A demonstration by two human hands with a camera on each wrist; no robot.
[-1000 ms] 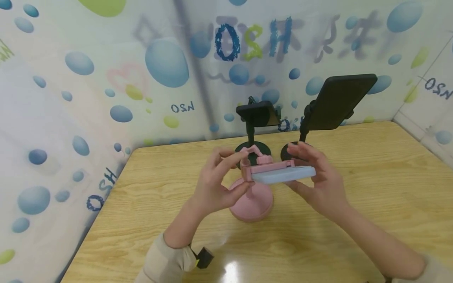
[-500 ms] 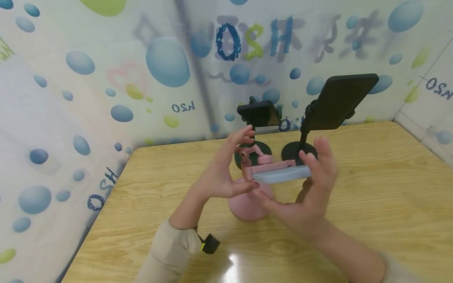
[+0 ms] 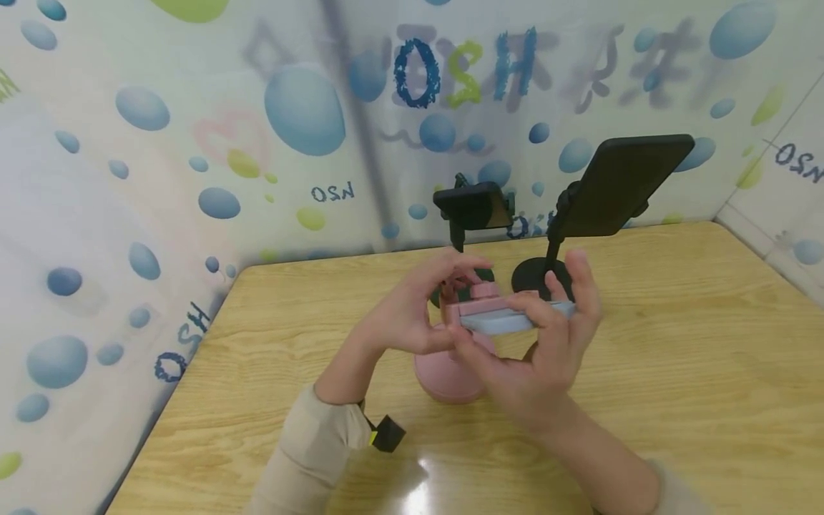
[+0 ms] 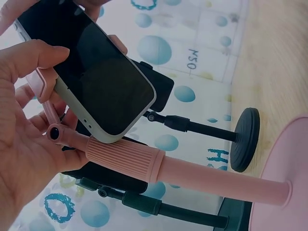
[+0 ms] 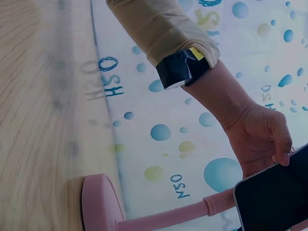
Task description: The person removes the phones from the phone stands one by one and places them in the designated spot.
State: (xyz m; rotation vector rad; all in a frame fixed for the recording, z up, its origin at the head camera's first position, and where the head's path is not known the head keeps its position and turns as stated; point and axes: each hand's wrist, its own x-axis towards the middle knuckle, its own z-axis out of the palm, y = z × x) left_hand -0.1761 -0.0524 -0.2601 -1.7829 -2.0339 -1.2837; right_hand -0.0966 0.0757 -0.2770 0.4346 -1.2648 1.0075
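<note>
**Phone mounted, adjustment likely unfinished**

Phone (image 4: 108, 79) in pink stand's (image 3: 444, 378) clamp (image 4: 47, 85), base mid-surface (image 3: 257, 400). Left hand (image 3: 405, 311): fingers pinching phone and clamp. Right hand (image 3: 541, 365): fingers half-curled round phone. Probably left: set angle, release. Green stand (image 4: 140, 203), black stand (image 4: 245, 139) near far edge, both loaded.

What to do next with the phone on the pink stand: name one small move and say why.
Probably tilt the phone so its screen faces up more, the left hand steadying the pink holder and the right hand guiding: the head view shows the phone nearly edge-on, its screen hidden, with both hands at it.
</note>
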